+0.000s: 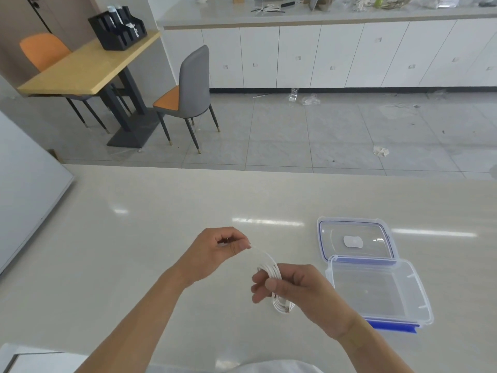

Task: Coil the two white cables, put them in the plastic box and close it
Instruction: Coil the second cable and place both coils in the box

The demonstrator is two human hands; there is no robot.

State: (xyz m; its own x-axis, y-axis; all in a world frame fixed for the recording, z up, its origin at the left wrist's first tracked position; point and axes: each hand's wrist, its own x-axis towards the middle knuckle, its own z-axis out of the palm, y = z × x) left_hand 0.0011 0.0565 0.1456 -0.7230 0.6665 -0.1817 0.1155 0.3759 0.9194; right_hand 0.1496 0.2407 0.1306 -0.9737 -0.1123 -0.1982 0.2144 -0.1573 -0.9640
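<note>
The right hand grips a white cable coil; the left hand pinches its loose end. The plastic box by the counter's right edge sits open, seemingly empty, so boxing and closing remain.

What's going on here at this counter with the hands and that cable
A person is coiling a thin white cable above a pale glossy counter. The right hand pinches the gathered loops, and the left hand holds the free end up and to the left. To the right, a clear plastic box with blue trim sits open and looks empty. Its clear blue-rimmed lid lies flat just behind it. Only one cable is visible.
</note>
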